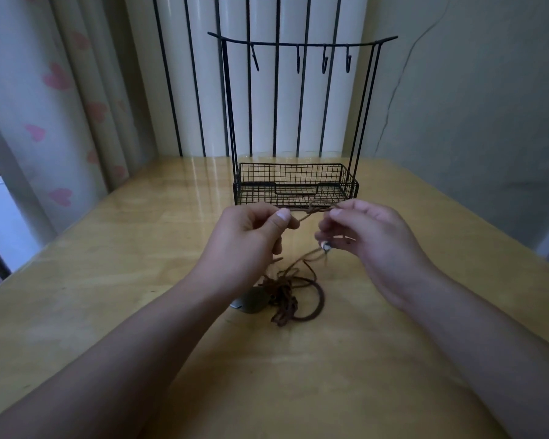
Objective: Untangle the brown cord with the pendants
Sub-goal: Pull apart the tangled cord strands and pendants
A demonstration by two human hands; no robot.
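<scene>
Both my hands pinch cord (311, 210): left hand (251, 231), right hand (366, 231); knot between pinches, tangle (287, 291) hangs below.

Pendant (251, 301) partly under left forearm

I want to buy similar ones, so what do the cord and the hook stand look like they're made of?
The brown cord looks like matte braided leather or waxed cotton; which is unclear. The hook stand looks like thin metal wire with a black coating, judging by its mesh basket and slim rods.
</scene>
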